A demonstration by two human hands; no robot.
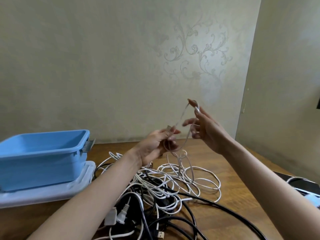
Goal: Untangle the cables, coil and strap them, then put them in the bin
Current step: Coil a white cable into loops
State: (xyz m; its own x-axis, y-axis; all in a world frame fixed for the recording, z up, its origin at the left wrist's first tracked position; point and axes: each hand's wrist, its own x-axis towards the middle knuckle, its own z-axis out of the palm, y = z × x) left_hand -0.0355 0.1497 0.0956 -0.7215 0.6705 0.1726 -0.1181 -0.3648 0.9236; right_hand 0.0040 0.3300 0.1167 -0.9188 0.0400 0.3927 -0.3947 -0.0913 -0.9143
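A tangle of white and black cables (166,191) lies on the wooden table (230,172). My left hand (155,146) grips one end of a thin white cable (180,118) above the pile. My right hand (206,125) is raised to the right of it, with the same cable looped over its extended fingers. From both hands the cable hangs down into the pile. The blue bin (41,156) stands at the left on its pale lid (52,194), with nothing visible in it.
White plugs (117,217) and a USB end (160,235) lie at the pile's near side. Dark flat things and a pale blue item (310,196) sit at the table's right edge. A patterned wall stands close behind the table.
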